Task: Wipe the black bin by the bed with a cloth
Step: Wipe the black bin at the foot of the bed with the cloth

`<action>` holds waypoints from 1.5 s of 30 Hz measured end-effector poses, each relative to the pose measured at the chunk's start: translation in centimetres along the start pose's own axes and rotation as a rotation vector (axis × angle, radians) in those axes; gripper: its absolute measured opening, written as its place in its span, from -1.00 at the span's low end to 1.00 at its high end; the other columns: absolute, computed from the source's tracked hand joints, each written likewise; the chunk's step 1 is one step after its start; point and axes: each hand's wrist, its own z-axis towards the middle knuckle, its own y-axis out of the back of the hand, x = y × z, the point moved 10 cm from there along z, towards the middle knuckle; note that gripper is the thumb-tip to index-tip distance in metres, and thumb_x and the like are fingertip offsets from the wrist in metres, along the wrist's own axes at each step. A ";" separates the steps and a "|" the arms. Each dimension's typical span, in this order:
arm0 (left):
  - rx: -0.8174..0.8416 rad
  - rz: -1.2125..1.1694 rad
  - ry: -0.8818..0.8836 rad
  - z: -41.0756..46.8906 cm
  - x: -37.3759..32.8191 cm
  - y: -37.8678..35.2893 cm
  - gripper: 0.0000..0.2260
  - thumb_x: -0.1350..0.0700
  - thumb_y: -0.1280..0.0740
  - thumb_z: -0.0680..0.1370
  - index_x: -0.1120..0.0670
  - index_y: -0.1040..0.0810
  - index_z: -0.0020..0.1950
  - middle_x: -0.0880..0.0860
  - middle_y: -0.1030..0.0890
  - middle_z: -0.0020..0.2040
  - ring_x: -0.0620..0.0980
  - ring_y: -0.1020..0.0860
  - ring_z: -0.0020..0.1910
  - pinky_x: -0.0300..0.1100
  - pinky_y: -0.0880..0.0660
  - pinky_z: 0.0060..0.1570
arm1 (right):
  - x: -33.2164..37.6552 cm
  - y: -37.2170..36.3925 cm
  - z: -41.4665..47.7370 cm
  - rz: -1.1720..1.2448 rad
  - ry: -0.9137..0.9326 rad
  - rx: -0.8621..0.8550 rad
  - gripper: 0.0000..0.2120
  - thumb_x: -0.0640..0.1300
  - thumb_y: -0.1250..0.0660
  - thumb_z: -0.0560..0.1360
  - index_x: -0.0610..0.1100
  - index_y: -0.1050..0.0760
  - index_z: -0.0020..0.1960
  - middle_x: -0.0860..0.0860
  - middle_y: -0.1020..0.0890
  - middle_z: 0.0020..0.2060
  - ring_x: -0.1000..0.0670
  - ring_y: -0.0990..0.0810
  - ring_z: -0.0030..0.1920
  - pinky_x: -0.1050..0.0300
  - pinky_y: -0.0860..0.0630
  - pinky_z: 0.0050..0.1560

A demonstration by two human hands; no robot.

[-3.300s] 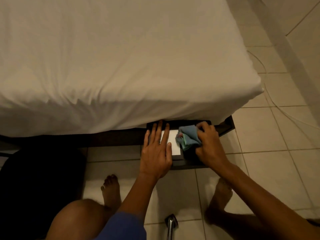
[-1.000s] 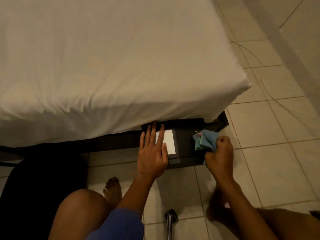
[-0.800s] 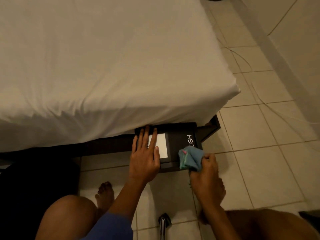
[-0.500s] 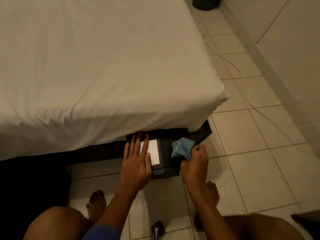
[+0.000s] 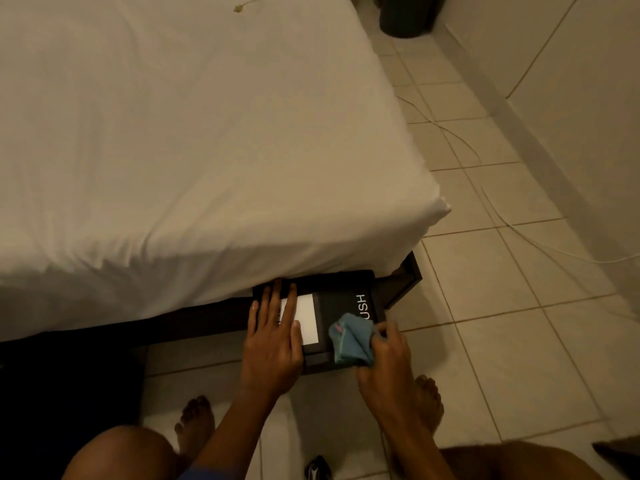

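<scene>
The black bin (image 5: 341,303) stands on the floor against the bed's near edge, its flat lid showing a white label and the letters "USH". My left hand (image 5: 275,336) lies flat on the left part of the lid, fingers spread over the label. My right hand (image 5: 388,355) grips a bunched blue cloth (image 5: 351,337) and presses it on the lid's front right corner, covering the first letter of the word.
The bed (image 5: 194,150) with a white sheet fills the upper left. A thin white cable (image 5: 512,225) trails over the tiled floor at right. A dark round bin (image 5: 403,15) stands far back. A dark mass (image 5: 65,393) lies at lower left. My bare feet sit below the bin.
My right hand has slid the cloth back and forth across the lid's right side and now holds it at the front right corner. My left hand stays flat on the lid. The camera tilted up.
</scene>
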 end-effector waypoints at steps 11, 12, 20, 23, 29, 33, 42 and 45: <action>0.013 0.006 -0.009 0.0 -0.1 0.1 -0.44 -0.03 0.02 0.65 -0.05 0.06 0.65 -0.01 0.11 0.67 -0.06 0.14 0.65 0.00 0.10 0.60 | 1.9 -0.3 2.1 -0.044 0.122 -0.022 -0.59 -0.39 -0.45 0.26 -0.21 -0.53 0.08 -0.11 -0.48 0.06 -0.10 -0.46 0.06 0.14 -0.49 -0.05; 0.012 0.004 -0.010 0.1 -0.2 0.1 -0.44 -0.03 0.02 0.65 -0.05 0.06 0.65 -0.01 0.12 0.67 -0.06 0.14 0.65 0.01 0.10 0.60 | 0.6 0.4 2.3 -0.030 0.097 -0.041 -0.60 -0.41 -0.43 0.24 -0.22 -0.53 0.06 -0.11 -0.48 0.02 -0.11 -0.48 0.04 0.15 -0.46 -0.07; 0.023 -0.006 -0.001 -0.1 -0.2 -0.1 -0.44 -0.04 0.05 0.65 -0.05 0.06 0.65 -0.01 0.10 0.67 -0.07 0.14 0.65 0.00 0.11 0.61 | 3.0 -0.5 6.2 0.032 -0.019 -0.152 -0.61 -0.42 -0.42 0.26 -0.24 -0.52 0.08 -0.14 -0.44 0.16 -0.16 -0.43 0.14 -0.03 -0.51 0.12; 0.021 -0.029 0.005 0.1 -0.1 0.0 -0.44 -0.04 0.04 0.65 -0.05 0.05 0.65 -0.01 0.11 0.67 -0.06 0.13 0.65 -0.01 0.12 0.61 | 1.9 -0.7 2.2 0.017 0.084 -0.043 -0.60 -0.43 -0.43 0.24 -0.26 -0.52 0.06 -0.15 -0.49 0.05 -0.10 -0.47 0.05 0.12 -0.48 -0.05; 0.021 -0.026 -0.002 0.3 -0.2 0.0 -0.44 -0.05 0.04 0.65 -0.05 0.06 0.65 -0.01 0.10 0.67 -0.08 0.16 0.64 -0.01 0.12 0.61 | 1.2 1.1 8.1 0.036 -0.175 -0.253 -0.61 -0.39 -0.44 0.31 -0.26 -0.48 0.11 -0.15 -0.45 0.18 -0.19 -0.45 0.17 -0.13 -0.53 0.14; 0.022 -0.052 -0.005 0.0 -0.2 -0.1 -0.45 -0.04 0.01 0.65 -0.02 0.01 0.65 0.00 0.07 0.67 -0.05 0.11 0.65 0.03 0.07 0.60 | 4.2 -1.9 4.3 -0.048 0.126 -0.014 -0.54 -0.39 -0.46 0.25 -0.22 -0.51 0.13 -0.13 -0.47 0.11 -0.14 -0.46 0.09 -0.03 -0.54 0.01; 0.018 -0.051 -0.001 0.2 0.0 -0.1 -0.44 -0.04 0.01 0.66 -0.02 0.03 0.65 -0.01 0.08 0.67 -0.06 0.14 0.65 0.03 0.06 0.61 | 4.0 -1.7 6.5 -0.046 0.026 -0.081 -0.54 -0.37 -0.46 0.29 -0.24 -0.48 0.16 -0.15 -0.43 0.19 -0.16 -0.42 0.16 -0.05 -0.52 0.10; 0.033 -0.069 0.014 0.2 -0.1 -0.3 -0.44 -0.06 0.02 0.65 -0.05 0.03 0.65 -0.02 0.08 0.67 -0.03 0.14 0.65 0.10 0.05 0.60 | 3.8 -2.0 2.9 -0.071 0.228 0.079 -0.54 -0.30 -0.49 0.29 -0.17 -0.50 0.16 -0.09 -0.47 0.09 -0.06 -0.45 0.05 0.08 -0.50 -0.02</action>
